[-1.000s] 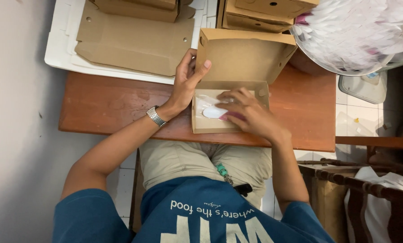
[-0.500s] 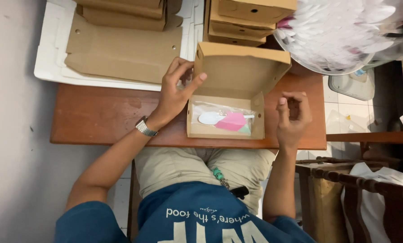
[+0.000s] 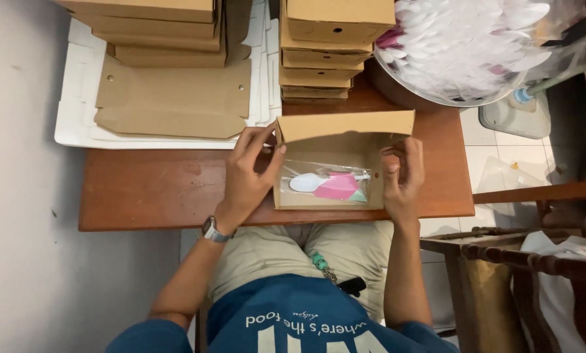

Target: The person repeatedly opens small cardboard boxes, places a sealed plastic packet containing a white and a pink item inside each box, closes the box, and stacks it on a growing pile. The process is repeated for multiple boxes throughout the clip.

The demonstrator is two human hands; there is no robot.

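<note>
An open brown cardboard box sits at the near edge of a reddish wooden table. Inside it lies a clear packet with a white plastic spoon and a pink folded napkin. My left hand grips the box's left wall and lid corner; a watch is on that wrist. My right hand holds the box's right wall, fingers curled over the rim. The lid stands half raised at the far side.
Closed brown boxes are stacked behind the open one. Flat unfolded cardboard blanks lie on white sheets at the far left, with more boxes on top. A big clear bag of white spoons sits at the far right. Wooden chair at right.
My right hand left the packet inside the box, lifted away, then came back to the box's right wall. The lid has tipped forward toward closing. My left hand stayed at the left side.
</note>
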